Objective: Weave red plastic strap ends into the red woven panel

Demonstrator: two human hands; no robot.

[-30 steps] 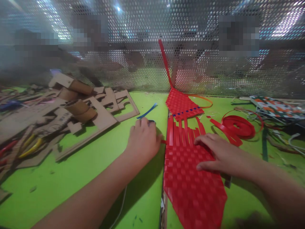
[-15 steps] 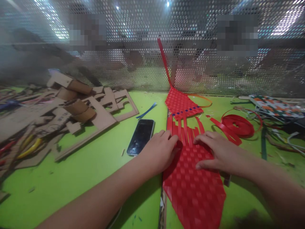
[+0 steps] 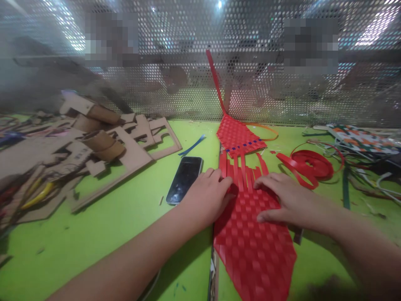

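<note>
A red woven sheet of flat plastic strapping (image 3: 253, 246) lies lengthwise in front of me, with loose strips sticking out of its far end. My left hand (image 3: 213, 194) is closed at the sheet's upper left edge, its fingers bent and the tips partly hidden. On the upper right part rests my right hand (image 3: 282, 198), thumb and index finger spread apart, fingertips touching the weave near the loose strips. Beyond the strips sits a smaller red woven piece (image 3: 239, 131) with a blue row, its long red tail leaning on the mesh.
Left of the sheet is a smartphone (image 3: 184, 179), with a blue strip (image 3: 191, 145) behind it. Cardboard pieces (image 3: 134, 152) pile up at the left. A red strapping roll (image 3: 313, 164) and a patterned woven piece (image 3: 366, 139) lie right. A perforated metal screen (image 3: 188, 96) closes the back.
Both hands keep nearly the same place on the red woven sheet. The whole view has shifted very slightly.
</note>
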